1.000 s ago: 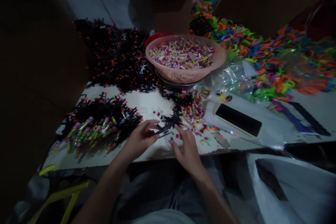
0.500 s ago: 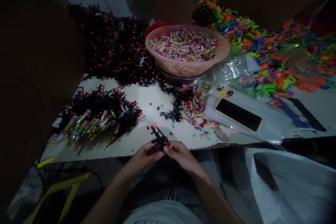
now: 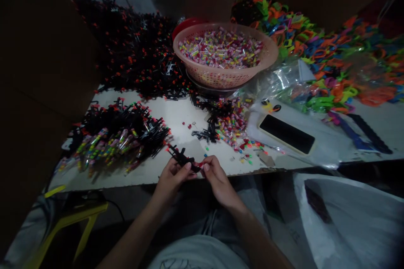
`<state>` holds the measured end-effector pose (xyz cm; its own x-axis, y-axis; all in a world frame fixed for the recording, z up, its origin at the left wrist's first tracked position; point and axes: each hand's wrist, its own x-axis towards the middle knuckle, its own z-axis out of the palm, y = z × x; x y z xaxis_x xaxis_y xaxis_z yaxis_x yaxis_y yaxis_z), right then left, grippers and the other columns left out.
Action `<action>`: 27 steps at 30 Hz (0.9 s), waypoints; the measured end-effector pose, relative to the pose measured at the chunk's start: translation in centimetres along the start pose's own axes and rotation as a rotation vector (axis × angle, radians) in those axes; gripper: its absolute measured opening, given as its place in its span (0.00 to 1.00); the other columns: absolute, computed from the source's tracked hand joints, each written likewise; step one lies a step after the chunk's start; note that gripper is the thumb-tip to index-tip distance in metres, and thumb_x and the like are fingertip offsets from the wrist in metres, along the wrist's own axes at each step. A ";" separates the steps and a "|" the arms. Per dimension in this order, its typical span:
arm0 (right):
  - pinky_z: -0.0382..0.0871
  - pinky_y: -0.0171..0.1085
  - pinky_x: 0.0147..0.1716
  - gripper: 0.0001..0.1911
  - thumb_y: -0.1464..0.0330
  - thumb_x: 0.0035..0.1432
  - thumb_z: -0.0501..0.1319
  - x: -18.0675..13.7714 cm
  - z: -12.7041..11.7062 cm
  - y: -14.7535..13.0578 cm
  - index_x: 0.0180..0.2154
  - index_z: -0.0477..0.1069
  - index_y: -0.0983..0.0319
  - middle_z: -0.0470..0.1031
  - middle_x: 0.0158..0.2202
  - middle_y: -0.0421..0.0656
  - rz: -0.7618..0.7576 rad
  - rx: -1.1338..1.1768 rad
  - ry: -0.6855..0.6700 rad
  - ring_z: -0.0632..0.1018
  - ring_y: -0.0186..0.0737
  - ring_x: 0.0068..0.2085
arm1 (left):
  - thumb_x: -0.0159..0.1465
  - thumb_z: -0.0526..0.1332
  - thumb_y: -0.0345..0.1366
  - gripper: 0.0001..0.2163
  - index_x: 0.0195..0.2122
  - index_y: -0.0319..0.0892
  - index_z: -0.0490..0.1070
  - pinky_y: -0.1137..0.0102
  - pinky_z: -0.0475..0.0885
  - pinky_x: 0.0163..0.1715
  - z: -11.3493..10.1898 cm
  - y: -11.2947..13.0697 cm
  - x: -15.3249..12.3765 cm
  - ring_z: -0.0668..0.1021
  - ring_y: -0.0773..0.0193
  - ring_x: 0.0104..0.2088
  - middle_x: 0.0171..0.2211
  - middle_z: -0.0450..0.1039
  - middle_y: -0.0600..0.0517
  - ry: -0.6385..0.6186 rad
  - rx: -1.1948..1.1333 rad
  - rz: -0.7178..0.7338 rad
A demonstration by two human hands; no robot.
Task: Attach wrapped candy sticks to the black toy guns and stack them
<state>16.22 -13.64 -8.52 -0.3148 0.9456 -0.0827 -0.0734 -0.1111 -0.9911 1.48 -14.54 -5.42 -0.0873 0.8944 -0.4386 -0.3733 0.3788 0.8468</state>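
My left hand (image 3: pixel 173 178) is closed around a small black plastic toy gun (image 3: pixel 179 155) with an orange tip, its barrel pointing up and left. My right hand (image 3: pixel 220 181) pinches a small red piece (image 3: pixel 201 164) at the gun's rear end. Whether that piece is joined to the gun I cannot tell. To the left lies a pile of black toy guns (image 3: pixel 150 132), with candy-filled clear tubes (image 3: pixel 97 147) at its near side. Short candy tubes (image 3: pixel 233 122) lie loose beyond my right hand, beside more black guns (image 3: pixel 210 132).
A pink colander (image 3: pixel 227 73) full of candy tubes stands at the back, beside a large heap of black guns (image 3: pixel 135 50). Colourful plastic pieces (image 3: pixel 303 46) are heaped at right. A phone (image 3: pixel 287 133) lies on a plastic bag (image 3: pixel 331 149). A white sack (image 3: pixel 356 222) hangs below the table edge.
The toy gun has turned from pointing upward to pointing left in my left hand. My right hand has drawn slightly right and up, with the red piece in its fingertips.
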 end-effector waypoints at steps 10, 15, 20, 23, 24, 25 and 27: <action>0.60 0.33 0.31 0.08 0.62 0.65 0.50 -0.6 0.3 -0.7 0.38 0.62 0.59 0.66 0.29 0.38 -0.138 -0.212 0.050 0.68 0.34 0.30 | 0.43 0.73 0.33 0.24 0.39 0.40 0.65 0.66 0.76 0.37 0.6 0.9 -0.7 0.80 0.60 0.35 0.31 0.79 0.49 0.083 -0.010 0.112; 0.60 0.33 0.30 0.10 0.62 0.66 0.49 -0.8 0.6 -0.7 0.37 0.63 0.60 0.66 0.28 0.38 -0.137 -0.242 0.075 0.67 0.34 0.29 | 0.42 0.74 0.32 0.24 0.39 0.40 0.65 0.66 0.75 0.40 1.1 1.0 -0.9 0.81 0.60 0.35 0.30 0.79 0.50 0.122 0.015 0.128; 0.60 0.33 0.28 0.11 0.61 0.66 0.48 -1.0 0.4 -0.8 0.36 0.62 0.59 0.67 0.27 0.38 -0.129 -0.203 0.121 0.68 0.34 0.28 | 0.43 0.73 0.35 0.26 0.42 0.41 0.65 0.63 0.76 0.36 1.2 0.9 -0.9 0.81 0.55 0.37 0.30 0.79 0.50 0.081 0.011 0.102; 0.61 0.33 0.30 0.09 0.62 0.65 0.49 -1.0 0.2 -1.3 0.36 0.62 0.59 0.70 0.30 0.40 -0.166 -0.290 0.113 0.71 0.36 0.30 | 0.43 0.74 0.34 0.25 0.40 0.40 0.66 0.64 0.76 0.37 1.2 0.9 -0.9 0.81 0.55 0.36 0.30 0.79 0.49 0.097 0.032 0.122; 0.62 0.34 0.31 0.08 0.63 0.65 0.49 -1.0 0.2 -1.5 0.36 0.61 0.59 0.71 0.31 0.41 -0.173 -0.336 0.104 0.72 0.37 0.31 | 0.43 0.73 0.34 0.24 0.40 0.40 0.66 0.64 0.75 0.39 1.1 0.9 -0.9 0.81 0.55 0.37 0.31 0.79 0.49 0.104 0.038 0.130; 0.62 0.35 0.32 0.07 0.64 0.65 0.49 -0.9 0.2 -1.7 0.36 0.61 0.59 0.72 0.32 0.42 -0.176 -0.388 0.095 0.72 0.38 0.32 | 0.43 0.73 0.34 0.24 0.40 0.40 0.66 0.63 0.75 0.40 1.0 0.9 -0.9 0.81 0.56 0.37 0.31 0.79 0.49 0.110 0.040 0.138; 0.62 0.35 0.33 0.06 0.66 0.64 0.49 -0.7 0.3 -2.1 0.35 0.60 0.59 0.73 0.32 0.43 -0.166 -0.471 0.080 0.73 0.39 0.33 | 0.44 0.73 0.34 0.24 0.41 0.41 0.67 0.63 0.73 0.44 0.9 0.7 -1.0 0.81 0.57 0.38 0.33 0.80 0.50 0.125 0.030 0.152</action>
<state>16.33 -14.19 -6.37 -0.2598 0.9614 0.0905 0.3246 0.1752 -0.9295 2.09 -14.93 -4.12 -0.2551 0.9061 -0.3374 -0.3195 0.2504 0.9139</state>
